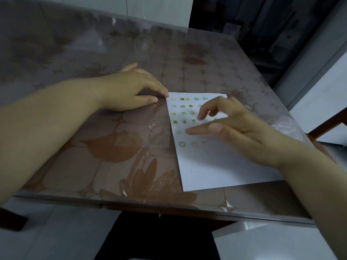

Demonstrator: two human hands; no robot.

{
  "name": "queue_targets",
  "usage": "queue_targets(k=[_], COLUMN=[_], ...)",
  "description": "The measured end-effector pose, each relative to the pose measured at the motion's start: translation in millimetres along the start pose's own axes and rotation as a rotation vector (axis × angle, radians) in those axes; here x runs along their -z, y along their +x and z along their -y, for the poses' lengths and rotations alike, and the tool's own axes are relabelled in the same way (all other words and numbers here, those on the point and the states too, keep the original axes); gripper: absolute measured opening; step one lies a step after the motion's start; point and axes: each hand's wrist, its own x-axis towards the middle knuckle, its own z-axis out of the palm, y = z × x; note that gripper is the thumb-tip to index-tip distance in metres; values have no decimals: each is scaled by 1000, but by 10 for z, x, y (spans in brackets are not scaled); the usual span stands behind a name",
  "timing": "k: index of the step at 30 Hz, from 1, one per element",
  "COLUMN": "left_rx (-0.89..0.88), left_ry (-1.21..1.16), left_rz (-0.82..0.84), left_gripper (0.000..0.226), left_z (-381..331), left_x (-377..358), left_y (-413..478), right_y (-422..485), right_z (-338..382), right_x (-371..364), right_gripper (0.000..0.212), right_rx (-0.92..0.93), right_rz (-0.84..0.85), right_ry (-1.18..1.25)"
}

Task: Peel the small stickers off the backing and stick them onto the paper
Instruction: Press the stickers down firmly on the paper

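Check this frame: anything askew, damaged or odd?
Nothing damaged or spilled. Only the paper lies skewed to the near edge of the table; the left hand touches its far-left corner. The stickers sit in even rows.

Between the left hand (pixel 135 91) and the right hand (pixel 234 128) a narrow gap is left over the far corner of the paper (pixel 216 166). Open table (pixel 75 53) is found beyond the left hand. Passage to the right of the right hand is hemmed by crumpled clear plastic (pixel 294 128).

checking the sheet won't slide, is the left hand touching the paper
Touching. The head view shows a fingertip of the left hand meeting the far left corner of the paper, with no gap visible between them.
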Motion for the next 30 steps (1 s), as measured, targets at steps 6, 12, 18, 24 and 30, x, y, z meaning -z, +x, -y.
queue_targets(k=[6,12,18,24,30], left_rx=[7,-2,-2,4,6], left_ry=[-58,-58,-49,-28,-16], left_rz=[62,67,27,-27,-23], left_gripper=[33,33,32,34,34], left_z=[25,44,11,-31,-24], left_x=[35,24,24,9,7], left_y=[-15,-17,-28,-25,-25], right_y=[-7,-4,-48,-45,-38], right_z=[-96,-67,-99,-95,-103], right_x=[43,19,142,127,122], right_gripper=[49,46,36,37,43], right_rx=[-67,-38,-74,-87,-135], right_rz=[-14,79,-113,4,94], right_ry=[-39,-133,-108,-107,-95])
